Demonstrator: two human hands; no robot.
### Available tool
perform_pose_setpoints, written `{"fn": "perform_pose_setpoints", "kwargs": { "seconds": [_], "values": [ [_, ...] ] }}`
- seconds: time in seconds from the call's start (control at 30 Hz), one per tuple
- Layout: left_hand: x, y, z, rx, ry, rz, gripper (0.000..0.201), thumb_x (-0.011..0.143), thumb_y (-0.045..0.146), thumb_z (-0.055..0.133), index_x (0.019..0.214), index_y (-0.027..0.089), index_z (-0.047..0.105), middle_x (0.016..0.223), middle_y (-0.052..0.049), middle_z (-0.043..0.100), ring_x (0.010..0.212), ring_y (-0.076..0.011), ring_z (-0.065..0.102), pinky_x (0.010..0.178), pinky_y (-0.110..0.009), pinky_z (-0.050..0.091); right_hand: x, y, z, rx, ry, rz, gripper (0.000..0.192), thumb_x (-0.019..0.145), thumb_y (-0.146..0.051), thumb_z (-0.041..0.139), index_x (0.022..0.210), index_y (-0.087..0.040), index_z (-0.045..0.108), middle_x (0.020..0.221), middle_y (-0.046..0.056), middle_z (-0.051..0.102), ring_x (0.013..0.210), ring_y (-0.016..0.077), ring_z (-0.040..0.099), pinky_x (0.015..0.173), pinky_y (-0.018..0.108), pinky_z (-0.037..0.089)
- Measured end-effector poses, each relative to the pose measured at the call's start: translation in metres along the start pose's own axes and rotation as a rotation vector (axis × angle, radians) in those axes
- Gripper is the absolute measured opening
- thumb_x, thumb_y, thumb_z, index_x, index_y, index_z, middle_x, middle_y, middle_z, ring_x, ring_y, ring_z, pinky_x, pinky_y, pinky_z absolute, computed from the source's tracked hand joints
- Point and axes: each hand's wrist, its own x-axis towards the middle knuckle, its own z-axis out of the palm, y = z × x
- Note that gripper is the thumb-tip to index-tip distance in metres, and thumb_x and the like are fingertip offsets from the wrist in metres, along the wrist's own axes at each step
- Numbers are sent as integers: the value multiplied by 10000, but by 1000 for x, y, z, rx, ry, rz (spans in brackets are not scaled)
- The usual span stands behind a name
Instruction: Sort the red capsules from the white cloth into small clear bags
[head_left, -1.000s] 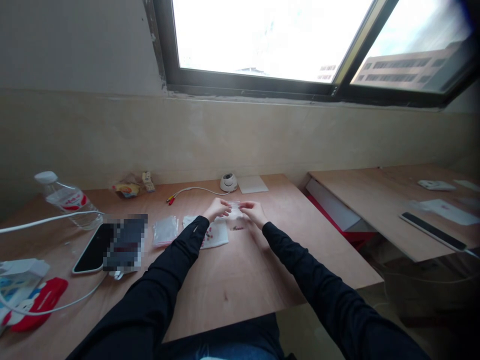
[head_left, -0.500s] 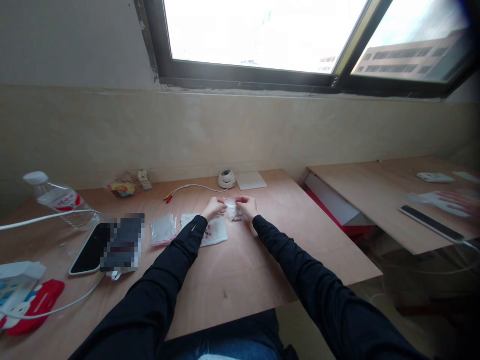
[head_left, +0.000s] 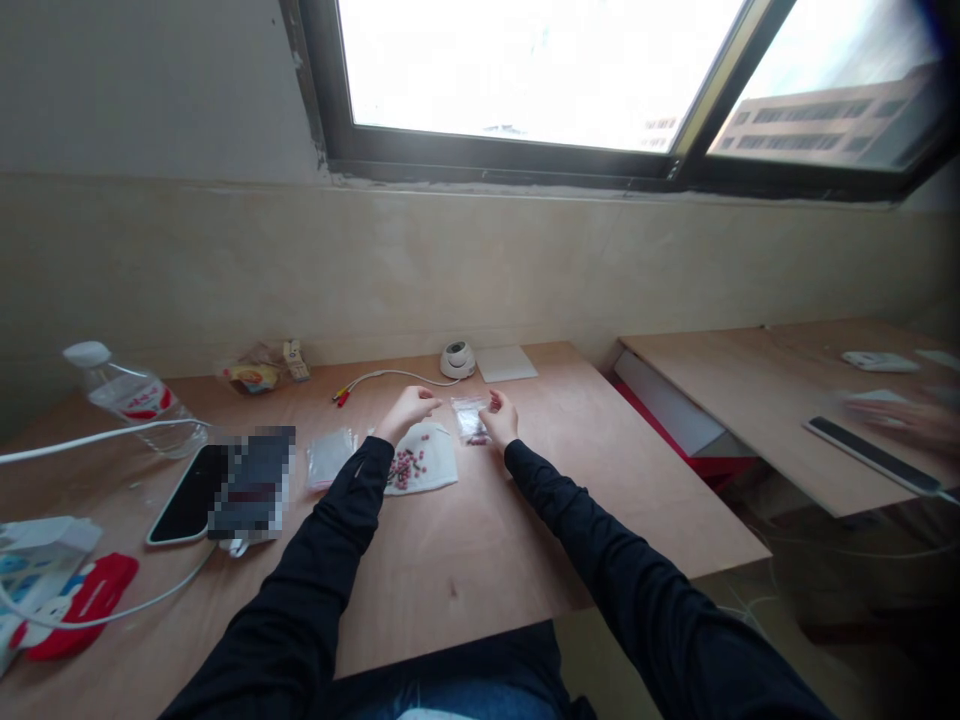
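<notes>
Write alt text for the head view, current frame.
Two hands in black sleeves reach over a wooden desk: the right hand holds a small clear bag, while the left hand hovers above a larger bag of small red pieces. Further left lie an empty clear bag, a phone and a water bottle; a window runs above.

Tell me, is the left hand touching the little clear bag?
Apart. The head view shows the left hand lifted over the white paper with beads, bare wood between it and the little clear bag, which the right hand holds.
</notes>
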Motion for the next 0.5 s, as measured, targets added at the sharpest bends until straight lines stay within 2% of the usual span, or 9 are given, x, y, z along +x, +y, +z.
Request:
{"fn": "perform_pose_setpoints", "kwargs": {
  "seconds": [0.13,0.27,0.4,0.5],
  "values": [
    [-18,-14,-18,64,133,88,287,729,279,608,946,91,620,947,-133,672,804,-197,633,659,-256,469,-15,-3,2,-86,-14,-47,661,669,-227,572,1301,-94,428,1265,167,516,1150,277,496,951,379,420],
    [-40,-41,-33,195,286,132,286,749,236,553,994,100,612,1024,-148,652,923,-234,617,802,-317,465,-28,-8,7,-203,-60,-116,724,669,-305,631,1323,-91,406,1356,174,430,1287,308,341,1059,390,277],
    [-69,-69,-40,346,445,119,277,751,183,505,996,121,619,1107,-164,612,1107,-297,526,977,-399,363,-36,-15,14,-495,-124,-142,710,761,-359,557,1373,-82,327,1422,184,337,1333,305,260,1074,396,203],
    [-89,-87,-39,446,534,102,301,780,192,472,1041,126,605,1229,-174,542,1210,-326,431,1027,-453,298,-39,-20,18,-628,-153,-125,673,804,-378,508,1387,-99,319,1451,190,284,1335,311,249,1064,402,185]
  ]
}}
